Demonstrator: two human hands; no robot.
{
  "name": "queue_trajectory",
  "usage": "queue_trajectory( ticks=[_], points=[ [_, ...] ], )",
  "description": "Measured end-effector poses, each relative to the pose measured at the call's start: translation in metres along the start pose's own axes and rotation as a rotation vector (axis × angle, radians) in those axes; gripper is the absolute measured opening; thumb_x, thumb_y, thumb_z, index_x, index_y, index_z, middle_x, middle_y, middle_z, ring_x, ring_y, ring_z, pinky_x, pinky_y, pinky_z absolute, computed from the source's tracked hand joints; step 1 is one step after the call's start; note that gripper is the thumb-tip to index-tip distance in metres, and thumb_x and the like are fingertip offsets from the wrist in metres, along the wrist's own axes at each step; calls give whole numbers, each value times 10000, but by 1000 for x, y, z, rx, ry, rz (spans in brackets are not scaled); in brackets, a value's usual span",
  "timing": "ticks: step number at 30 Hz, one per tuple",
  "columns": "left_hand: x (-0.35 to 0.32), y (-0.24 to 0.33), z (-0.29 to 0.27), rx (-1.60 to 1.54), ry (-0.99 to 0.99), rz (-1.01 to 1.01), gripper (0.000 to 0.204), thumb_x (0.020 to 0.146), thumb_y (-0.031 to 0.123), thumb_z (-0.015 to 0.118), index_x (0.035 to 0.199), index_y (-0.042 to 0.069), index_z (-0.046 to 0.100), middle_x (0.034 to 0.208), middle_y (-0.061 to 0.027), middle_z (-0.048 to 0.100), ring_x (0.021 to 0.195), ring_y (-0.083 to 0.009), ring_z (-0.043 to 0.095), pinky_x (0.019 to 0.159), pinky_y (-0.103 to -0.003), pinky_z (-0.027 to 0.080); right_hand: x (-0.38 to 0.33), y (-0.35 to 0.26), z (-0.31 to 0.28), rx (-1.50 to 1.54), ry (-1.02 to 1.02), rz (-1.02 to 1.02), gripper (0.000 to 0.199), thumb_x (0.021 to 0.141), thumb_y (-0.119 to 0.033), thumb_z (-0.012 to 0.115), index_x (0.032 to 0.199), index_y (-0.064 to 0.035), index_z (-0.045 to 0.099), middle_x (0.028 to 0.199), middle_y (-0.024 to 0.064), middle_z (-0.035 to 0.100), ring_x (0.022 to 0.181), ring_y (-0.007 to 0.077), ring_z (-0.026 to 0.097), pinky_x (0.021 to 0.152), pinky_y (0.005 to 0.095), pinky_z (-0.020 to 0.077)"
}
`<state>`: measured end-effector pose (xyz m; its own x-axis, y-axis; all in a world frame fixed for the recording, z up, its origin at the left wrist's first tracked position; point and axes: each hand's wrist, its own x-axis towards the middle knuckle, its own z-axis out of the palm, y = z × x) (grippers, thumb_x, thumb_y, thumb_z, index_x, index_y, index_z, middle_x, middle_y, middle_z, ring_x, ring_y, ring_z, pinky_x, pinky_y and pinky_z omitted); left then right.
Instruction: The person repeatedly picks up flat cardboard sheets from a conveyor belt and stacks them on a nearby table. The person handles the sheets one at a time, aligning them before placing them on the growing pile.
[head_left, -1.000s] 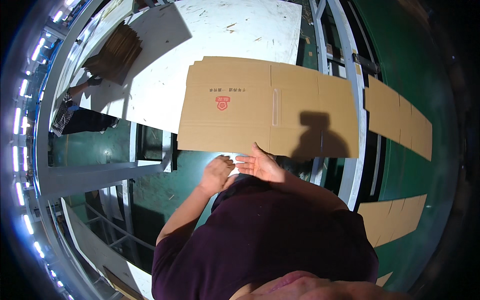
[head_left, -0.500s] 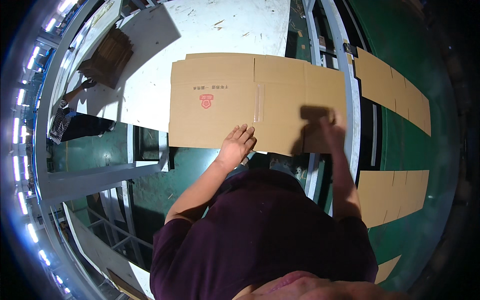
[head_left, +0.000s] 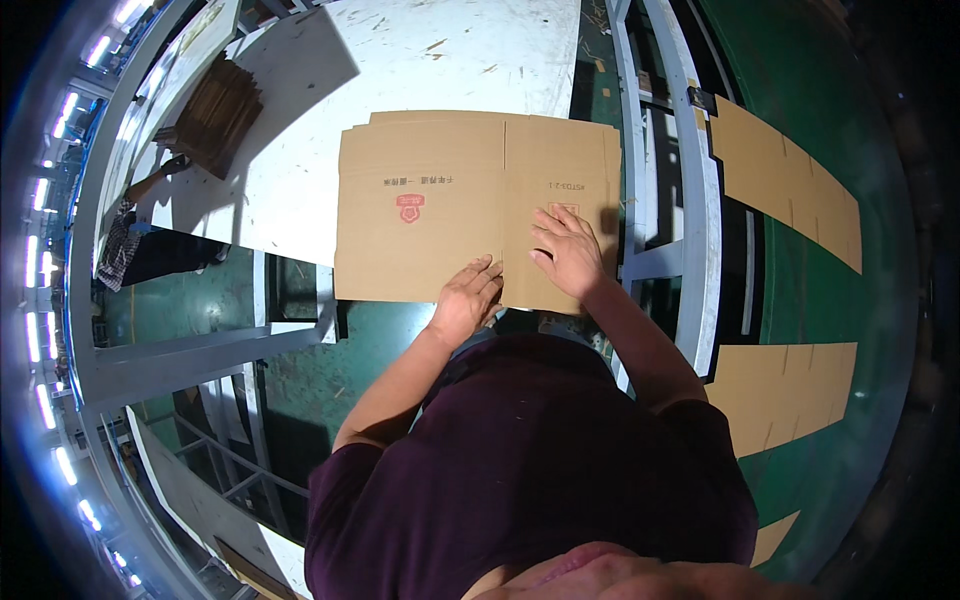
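A flat brown cardboard carton (head_left: 420, 255) with red and dark print lies in front of me at the near edge of the white table (head_left: 460, 60). Its right part is a panel (head_left: 540, 150) folded over to lie on top, with a seam between it and the left part. My left hand (head_left: 468, 300) rests on the near edge, left of that seam, fingers stretched out. On the folded panel my right hand (head_left: 572, 255) presses flat with its fingers spread, partly covering a red print. Neither hand grasps anything.
Back left, another person's hand (head_left: 176, 165) touches a stack of folded cardboard (head_left: 215, 120). To the right, past a grey metal rail (head_left: 700, 290), cut cardboard sheets (head_left: 785, 180) lie on a green conveyor belt (head_left: 800, 300). Cardboard scraps litter the table.
The right panel has swung over to the left onto the carton, covering the tape strip. My right hand has moved left with it and now lies flat. My left hand has barely shifted.
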<state>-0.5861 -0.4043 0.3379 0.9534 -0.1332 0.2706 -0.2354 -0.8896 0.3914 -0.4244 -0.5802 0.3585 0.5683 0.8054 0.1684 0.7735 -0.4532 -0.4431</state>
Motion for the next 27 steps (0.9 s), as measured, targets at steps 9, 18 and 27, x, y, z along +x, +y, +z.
queue_trajectory(
  ticks=[9,18,27],
  points=[
    [2,-129,-46,257,587,-631,315,781,138,632,1027,-48,572,1164,-267,531,1144,-453,440,977,-485,358,4,12,18,26,224,106,549,663,-301,762,1149,-101,606,1362,70,467,1315,329,332,1072,533,216],
    [2,-265,-105,-1034,422,-1048,130,870,113,626,806,-1,634,598,-14,560,434,-83,419,405,-216,310,11,17,13,-80,162,216,834,549,-465,803,1262,-124,536,1439,108,358,1353,404,217,1078,588,114],
    [17,-247,-82,-233,601,-1057,170,843,153,641,876,-13,647,803,-115,648,746,-249,605,695,-367,479,14,17,8,-76,121,231,830,592,-493,780,1277,-108,516,1459,120,313,1379,394,148,1109,547,79]
  ],
)
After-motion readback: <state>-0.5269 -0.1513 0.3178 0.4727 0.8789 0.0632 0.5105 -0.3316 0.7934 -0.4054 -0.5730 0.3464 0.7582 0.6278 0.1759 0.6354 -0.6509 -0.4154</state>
